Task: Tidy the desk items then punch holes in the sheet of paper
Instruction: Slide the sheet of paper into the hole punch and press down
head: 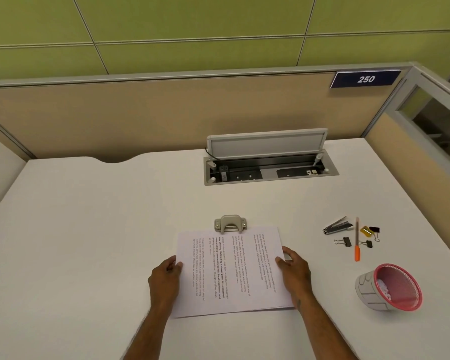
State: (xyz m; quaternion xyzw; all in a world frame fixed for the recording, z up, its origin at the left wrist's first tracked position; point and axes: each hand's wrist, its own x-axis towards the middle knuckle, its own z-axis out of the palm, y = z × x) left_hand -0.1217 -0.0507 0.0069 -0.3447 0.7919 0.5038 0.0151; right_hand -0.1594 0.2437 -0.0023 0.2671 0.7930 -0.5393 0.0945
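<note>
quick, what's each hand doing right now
Left hand: gripping the left edge of the printed white paper sheets.
Right hand: gripping their right edge.

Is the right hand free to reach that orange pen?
Probably not yet: the right hand is holding the paper. Otherwise bare desk lies between it and the pen.

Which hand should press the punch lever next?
Right, marginally: the right hand and left hand both grip the paper, but the hole punch sits slightly toward the right hand.

White desk: paper, punch, pen, cup.
</note>
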